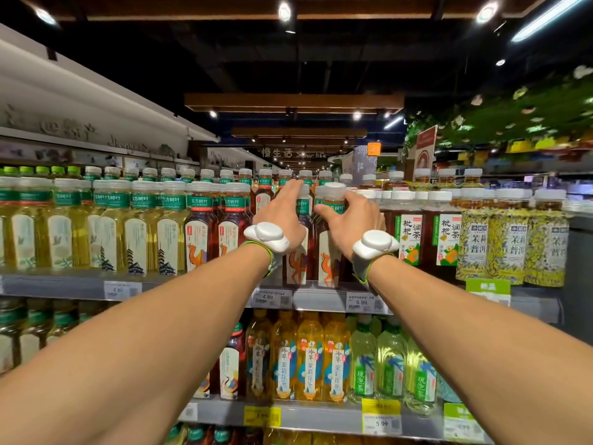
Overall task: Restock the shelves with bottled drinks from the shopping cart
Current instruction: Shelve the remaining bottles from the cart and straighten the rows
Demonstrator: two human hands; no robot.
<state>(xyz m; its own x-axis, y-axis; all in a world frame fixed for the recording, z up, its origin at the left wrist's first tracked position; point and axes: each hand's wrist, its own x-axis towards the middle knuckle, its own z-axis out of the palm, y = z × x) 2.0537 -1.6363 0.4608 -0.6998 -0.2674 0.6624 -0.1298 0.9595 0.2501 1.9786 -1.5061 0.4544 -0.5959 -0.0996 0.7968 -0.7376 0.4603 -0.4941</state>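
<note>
Aisle: a supermarket drinks aisle under a dark ceiling with spotlights; a grey top shelf [64, 285] ran across at wrist height, packed with bottled tea.
Far left of the hands: pale yellow tea bottles [144, 226] with green neck bands stood upright in close rows.
Just left of the left hand: dark tea bottles with camel labels [199, 232] stood shoulder to shoulder.
Left wrist: a white tracker [264, 236] sat on a green strap.
Left hand [279, 213]: reached forward, palm down, fingers straight and close together, lying over the top of a dark bottle in the row [303, 205]; it gripped nothing, and whether the fingertips pressed on the cap could not be told.
Between the hands: that same bottle, upright, just beside the one being held.
Held bottle [329, 261]: dark tea with a white cap and camel label, upright at the front edge of the top shelf, its base at shelf level.
Right hand [353, 220]: thumb and fingers curled round the neck of the held bottle, just below the cap.
Right wrist: a second white tracker [373, 244] on a green strap.
Right of the right hand: dark bottles with green-and-white labels [410, 232], then yellow patterned bottles [510, 239].
Below the hands: price tags [271, 297] on the shelf edge, and a lower shelf of amber and green bottles [309, 354].
</note>
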